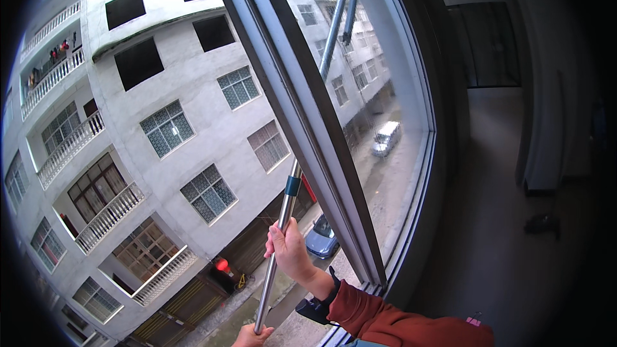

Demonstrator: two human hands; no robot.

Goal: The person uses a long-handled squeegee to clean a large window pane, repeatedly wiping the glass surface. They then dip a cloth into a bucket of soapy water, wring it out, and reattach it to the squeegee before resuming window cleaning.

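Observation:
My right hand [289, 248], in a red sleeve, grips a metal telescopic pole [271, 274] outside the open window. My left hand [253, 336] closes around the pole's lower end at the bottom of the view. A teal collar [292, 186] sits on the pole above my right hand. From there the pole passes behind the window frame [308, 120], and its upper part [332, 33] shows through the glass pane [381, 77]. A long, narrow squeegee-like head [353, 5] is at the top, on the pane's far side; whether it touches the glass I cannot tell.
The window track [419, 197] runs along the right of the pane. A dim room with a floor [487, 154] lies farther right. Across the street stands a building [168, 82] with balconies. Below are a blue car [322, 238] and a red lantern-like object [222, 265].

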